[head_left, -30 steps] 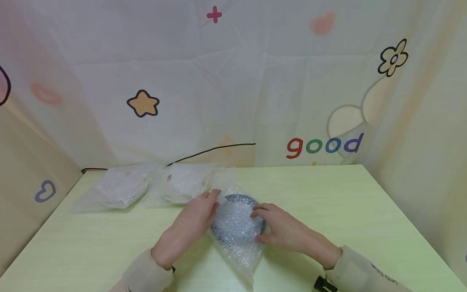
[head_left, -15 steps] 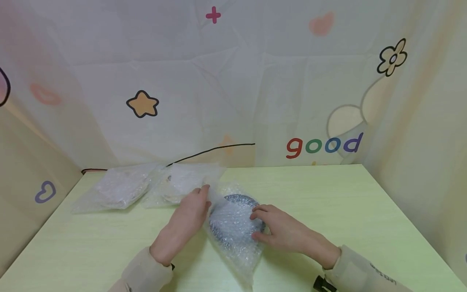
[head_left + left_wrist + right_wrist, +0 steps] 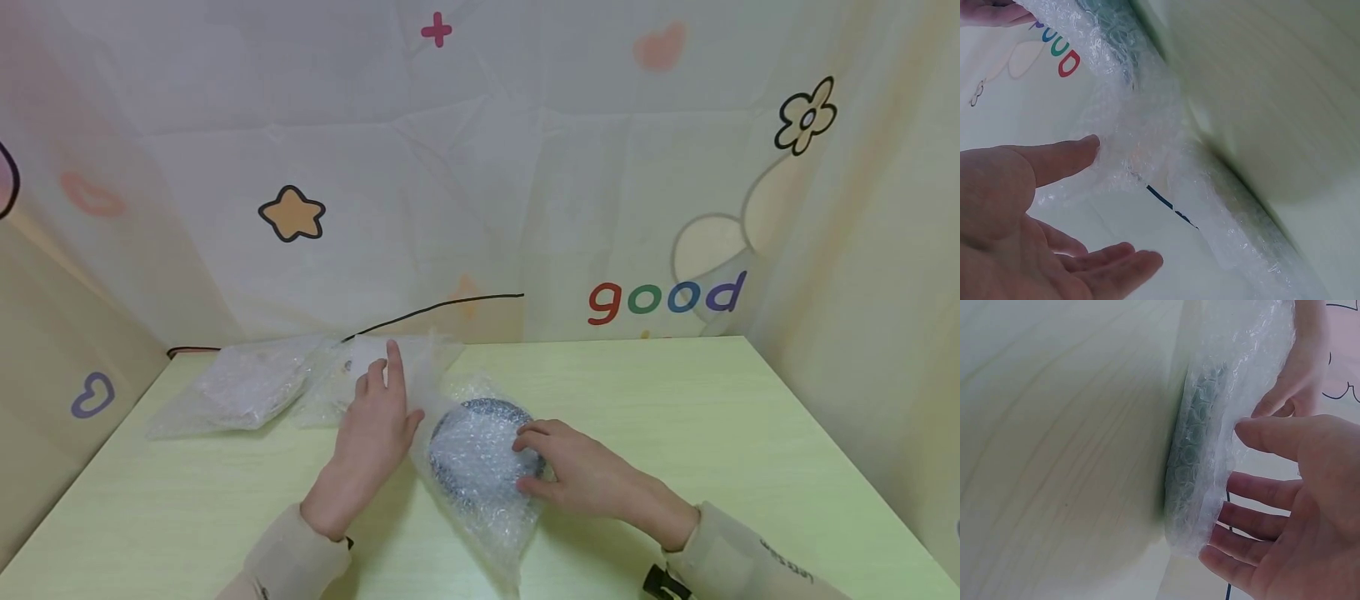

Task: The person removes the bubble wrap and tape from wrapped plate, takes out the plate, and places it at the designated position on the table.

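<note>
I saw a round, dark-rimmed object (image 3: 480, 450) inside clear bubble wrap (image 3: 491, 529) on the pale-green worktop (image 3: 660, 400); the right hand (image 3: 573, 468), loosely bent, touched the wrap; the left hand (image 3: 375, 425), spread beside it, gripped nothing.

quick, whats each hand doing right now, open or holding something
Left hand: open, fingers extended, gripping nothing.
Right hand: open, fingertips touching the dark-rimmed bubble-wrapped item, not closed around it.
</note>
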Demonstrator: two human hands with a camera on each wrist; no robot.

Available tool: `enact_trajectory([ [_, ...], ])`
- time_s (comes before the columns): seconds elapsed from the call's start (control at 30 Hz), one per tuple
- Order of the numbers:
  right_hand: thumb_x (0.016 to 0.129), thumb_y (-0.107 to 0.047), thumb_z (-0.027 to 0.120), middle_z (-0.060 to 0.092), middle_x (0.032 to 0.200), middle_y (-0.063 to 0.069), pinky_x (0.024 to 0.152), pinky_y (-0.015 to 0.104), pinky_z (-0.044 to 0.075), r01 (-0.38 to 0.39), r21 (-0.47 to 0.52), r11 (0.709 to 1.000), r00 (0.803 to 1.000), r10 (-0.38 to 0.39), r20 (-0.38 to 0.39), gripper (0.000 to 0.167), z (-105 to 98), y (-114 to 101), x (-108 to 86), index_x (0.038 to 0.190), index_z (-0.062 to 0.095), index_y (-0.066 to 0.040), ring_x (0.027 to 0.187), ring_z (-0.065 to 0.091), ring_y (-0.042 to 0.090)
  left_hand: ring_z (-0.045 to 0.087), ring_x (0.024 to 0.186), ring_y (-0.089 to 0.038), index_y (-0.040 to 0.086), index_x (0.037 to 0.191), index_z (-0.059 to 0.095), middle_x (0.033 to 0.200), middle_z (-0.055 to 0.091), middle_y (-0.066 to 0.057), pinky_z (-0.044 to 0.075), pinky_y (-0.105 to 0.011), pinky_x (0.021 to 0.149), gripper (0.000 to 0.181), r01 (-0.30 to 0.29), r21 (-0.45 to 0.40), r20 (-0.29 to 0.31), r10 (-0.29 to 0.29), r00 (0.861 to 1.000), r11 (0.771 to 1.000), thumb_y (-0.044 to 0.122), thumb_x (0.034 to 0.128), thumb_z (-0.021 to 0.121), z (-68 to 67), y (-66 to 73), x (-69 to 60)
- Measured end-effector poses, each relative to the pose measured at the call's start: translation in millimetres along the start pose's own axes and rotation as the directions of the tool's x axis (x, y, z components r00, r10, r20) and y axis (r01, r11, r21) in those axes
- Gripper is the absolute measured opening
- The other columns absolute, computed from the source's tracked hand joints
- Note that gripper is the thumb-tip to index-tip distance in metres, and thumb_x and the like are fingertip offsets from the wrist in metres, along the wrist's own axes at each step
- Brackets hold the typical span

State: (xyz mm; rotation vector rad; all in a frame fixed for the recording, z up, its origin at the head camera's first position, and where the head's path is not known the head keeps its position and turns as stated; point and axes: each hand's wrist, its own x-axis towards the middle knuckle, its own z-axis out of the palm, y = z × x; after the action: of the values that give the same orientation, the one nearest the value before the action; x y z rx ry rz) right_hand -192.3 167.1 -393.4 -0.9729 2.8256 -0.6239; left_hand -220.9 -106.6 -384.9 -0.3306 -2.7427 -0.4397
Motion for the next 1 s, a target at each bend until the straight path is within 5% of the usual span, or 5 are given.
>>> enact_trajectory([
  [0.23, 0.095, -0.024, 0.076, 0.06, 0.137, 0.013, 0.108, 0.049, 0.045, 0.014, 0.001, 1.0, 1.0, -0.014, -0.007, 0.035, -1.0, 0.9, 0.9, 0.122, 0.066, -0.005, 0.13, 0.053, 0.032, 0.051, 0.123, -0.048, -0.011, 0.158, 0.014, 0.141, 0.044, -0.036, 0.056, -0.054, 0.079, 0.106, 0.025, 0.084, 0.002, -0.025, 1.0, 0.996, 0.023, 0.0871, 0.085, -3.2, -3.8, 2.5],
  [0.6, 0.097, -0.025, 0.074, 0.052, 0.145, 0.019, 0.108, 0.051, 0.044, 0.007, 0.039, 0.999, 1.0, -0.006, -0.008, 0.038, -1.8, 1.3, 0.2, 0.127, 0.064, -0.004, 0.133, 0.051, 0.036, 0.047, 0.127, -0.051, -0.011, 0.158, 0.011, 0.142, 0.042, -0.037, 0.051, -0.059, 0.089, 0.114, 0.075, 0.092, 0.019, -0.077, 0.997, 0.993, 0.026, 0.0828, 0.089, -0.7, -15.7, 1.4],
  [1.0, 0.097, -0.025, 0.074, 0.05, 0.147, 0.021, 0.109, 0.053, 0.043, -0.008, 0.059, 0.998, 1.0, 0.008, 0.006, 0.041, -2.0, 0.6, -0.5, 0.131, 0.064, -0.005, 0.135, 0.048, 0.037, 0.025, 0.145, -0.053, -0.014, 0.156, 0.017, 0.157, 0.02, -0.039, 0.031, -0.061, 0.115, 0.121, -0.021, 0.083, -0.084, 0.028, 0.996, 0.996, 0.023, 0.0717, 0.097, -4.7, -9.4, -0.5],
])
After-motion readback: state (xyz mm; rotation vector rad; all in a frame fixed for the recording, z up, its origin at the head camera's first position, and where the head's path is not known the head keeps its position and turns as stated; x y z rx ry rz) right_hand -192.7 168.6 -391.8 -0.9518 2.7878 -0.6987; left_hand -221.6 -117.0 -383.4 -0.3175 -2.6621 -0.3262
